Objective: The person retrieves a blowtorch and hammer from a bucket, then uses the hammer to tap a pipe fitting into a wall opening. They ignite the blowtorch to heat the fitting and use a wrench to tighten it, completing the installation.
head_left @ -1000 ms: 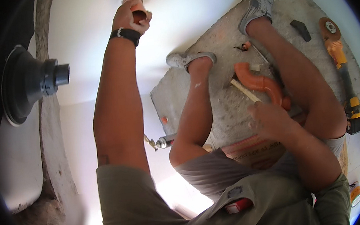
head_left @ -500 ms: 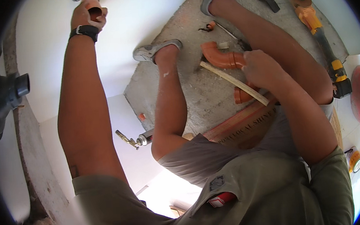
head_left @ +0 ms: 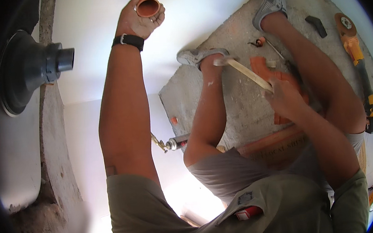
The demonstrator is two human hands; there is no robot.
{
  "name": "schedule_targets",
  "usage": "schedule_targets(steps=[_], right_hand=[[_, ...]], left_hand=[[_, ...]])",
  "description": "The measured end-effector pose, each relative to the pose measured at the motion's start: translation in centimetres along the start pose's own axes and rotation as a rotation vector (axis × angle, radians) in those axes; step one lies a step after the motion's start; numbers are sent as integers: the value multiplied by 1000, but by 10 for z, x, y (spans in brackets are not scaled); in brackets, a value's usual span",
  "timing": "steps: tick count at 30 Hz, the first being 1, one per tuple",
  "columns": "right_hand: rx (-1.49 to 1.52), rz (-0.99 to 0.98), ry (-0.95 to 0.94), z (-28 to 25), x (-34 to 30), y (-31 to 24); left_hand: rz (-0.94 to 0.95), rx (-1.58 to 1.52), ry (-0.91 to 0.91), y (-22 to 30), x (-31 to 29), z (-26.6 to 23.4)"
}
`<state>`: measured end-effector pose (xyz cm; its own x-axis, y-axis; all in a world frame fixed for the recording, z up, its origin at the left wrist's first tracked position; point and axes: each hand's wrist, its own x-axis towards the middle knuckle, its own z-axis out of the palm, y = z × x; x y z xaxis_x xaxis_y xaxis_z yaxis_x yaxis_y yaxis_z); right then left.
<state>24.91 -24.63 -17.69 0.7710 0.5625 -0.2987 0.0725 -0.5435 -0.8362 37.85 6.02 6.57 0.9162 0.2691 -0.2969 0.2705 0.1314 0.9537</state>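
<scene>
At the upper left, my left hand [head_left: 136, 23] is raised and closed around a short orange pipe piece [head_left: 146, 1], its round mouth toward me. My right hand [head_left: 285, 96] grips the pale wooden handle of a hammer [head_left: 249, 74], whose blurred grey head is up by my left ankle. Just behind that hand, a curved orange pipe fitting [head_left: 261, 66] lies on the concrete, partly covered by the hand and the handle.
An angle grinder [head_left: 355, 55] lies at the right, near a dark angled piece [head_left: 316, 26]. A torch on a gas can [head_left: 177, 142] is beside my left knee. At the left, a dark grey funnel-shaped fitting [head_left: 25, 70] sticks out. A screwdriver-like rod [head_left: 275, 48] lies between my legs.
My right hand has left the orange fitting and taken up the hammer by its handle. The view has shifted, so everything appears farther right. My left hand still holds the pipe piece.
</scene>
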Motion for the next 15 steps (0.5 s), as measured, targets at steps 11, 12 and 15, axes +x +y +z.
schedule_targets(steps=[11,12,15], right_hand=[[241,-408,263,-65,122,-102],[179,-437,253,-69,130,-107],[155,-415,256,-62,151,-117]], left_hand=[[154,34,131,-8,24,-10],[93,-32,198,-8,26,-10],[105,80,180,-9,24,-14]])
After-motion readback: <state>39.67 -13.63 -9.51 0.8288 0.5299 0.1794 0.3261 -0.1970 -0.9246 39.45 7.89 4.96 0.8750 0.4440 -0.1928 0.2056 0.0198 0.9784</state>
